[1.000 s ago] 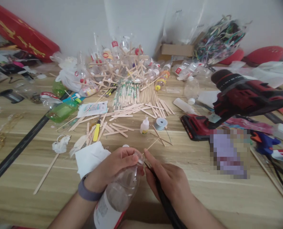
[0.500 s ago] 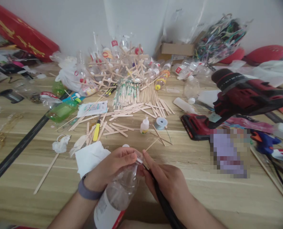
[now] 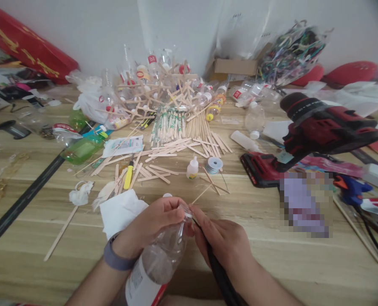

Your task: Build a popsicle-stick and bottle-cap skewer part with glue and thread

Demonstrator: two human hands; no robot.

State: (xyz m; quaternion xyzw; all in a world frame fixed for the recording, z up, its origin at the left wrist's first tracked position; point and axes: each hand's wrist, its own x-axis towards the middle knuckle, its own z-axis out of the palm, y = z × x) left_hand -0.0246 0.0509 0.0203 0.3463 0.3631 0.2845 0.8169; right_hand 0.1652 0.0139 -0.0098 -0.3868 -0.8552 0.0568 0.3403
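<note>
A clear plastic bottle (image 3: 162,257) with a white and red label is tilted in front of me, its neck up and away. My left hand (image 3: 163,216), wearing a grey band at the wrist, is closed around the bottle's neck. From the right, my right hand (image 3: 224,238) grips a slim black tool (image 3: 219,270). The tool's thin front end points at the bottle just below its mouth; whether it touches the plastic I cannot tell. A white paper sheet (image 3: 120,210) lies beside my left hand, and a small glue bottle (image 3: 193,168) stands beyond both hands.
A red and black cordless drill (image 3: 319,136) stands at the right, near a blue glue gun (image 3: 351,189). Wooden sticks (image 3: 173,146), a yellow-handled tool (image 3: 128,175) and a wire spool (image 3: 214,165) lie ahead. Several bottles, including a green bottle (image 3: 83,146), are farther back.
Hardly anything differs. My right hand and the black tool have shifted very slightly at the bottle's neck, and the whole view has drifted a little.
</note>
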